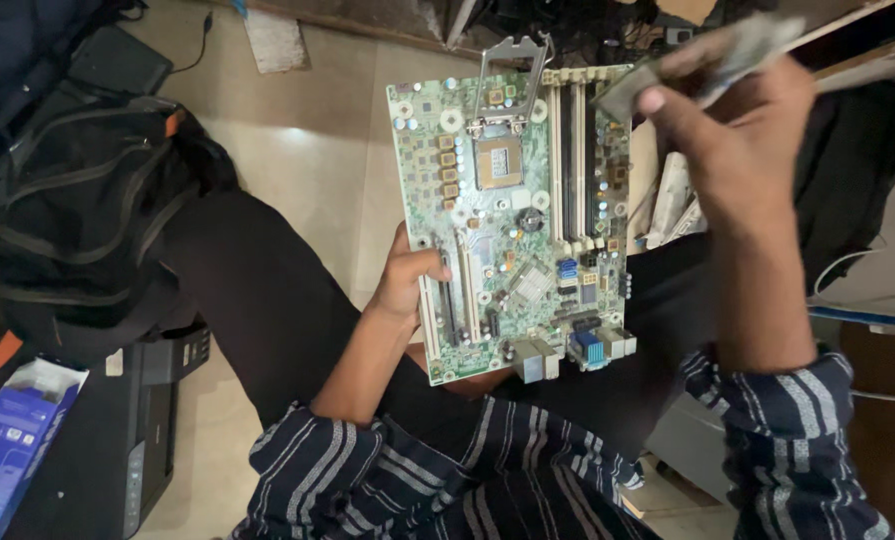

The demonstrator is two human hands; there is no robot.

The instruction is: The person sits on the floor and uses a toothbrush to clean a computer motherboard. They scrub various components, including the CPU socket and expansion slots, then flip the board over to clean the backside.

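A view from above onto a seated person's lap and two bare hands, with a pale tiled floor [307, 170] beneath.

The left hand [407, 280] grips the left edge of a green motherboard [512, 220], thumb curled over the front near the long expansion slots [447, 305], fingers hidden behind the board. The motherboard is held upright and slightly tilted over the person's dark trousers [267, 300], its face toward the camera. Near its upper middle sits a square processor socket [498, 163] with its metal retention frame [510, 80] swung open and standing above the top edge. To the right of the socket run long memory slots [567, 160]. A silver heatsink [533, 283] sits lower down, and blue and grey ports [587, 347] line the bottom edge.

The right hand [742, 130] is raised at the motherboard's upper right corner, closed around a flat, greyish memory stick [707, 65] pinched between thumb and fingers. The stick is blurred; its lower end lies over the top of the memory slots, though whether it touches them cannot be told.

Both forearms emerge from dark sleeves [787, 420] with pale stripes.

On the left lies a black backpack [87, 200] with an orange tab. Below it sits a black box-like device [152, 440], and a blue carton [17, 440] lies at the lower left corner. White papers [672, 200] show just right of the motherboard.
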